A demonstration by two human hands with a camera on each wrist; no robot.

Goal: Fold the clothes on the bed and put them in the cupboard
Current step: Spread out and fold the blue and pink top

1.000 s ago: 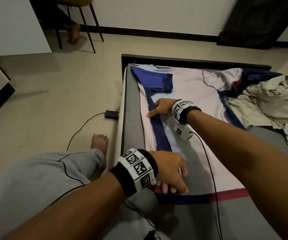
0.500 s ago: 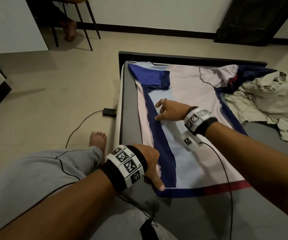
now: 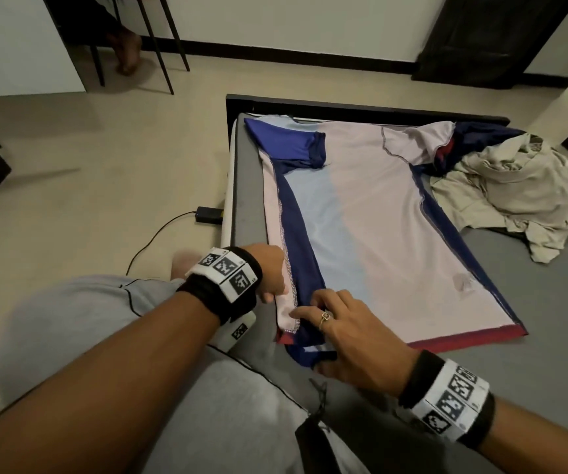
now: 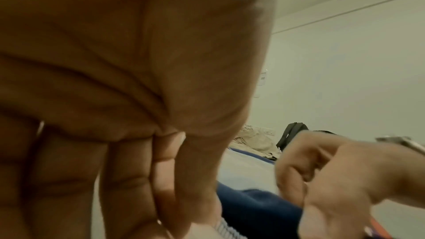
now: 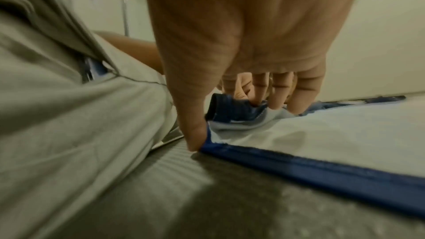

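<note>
A pale shirt (image 3: pixel 388 213) with navy side panels lies flat on the grey bed (image 3: pixel 532 302), its left side folded inward. At its near left corner, the left hand (image 3: pixel 270 271) pinches the folded edge, and the right hand (image 3: pixel 347 340) grips the hem with curled fingers (image 5: pixel 278 94). A crumpled beige garment (image 3: pixel 515 193) lies on the far right.
</note>
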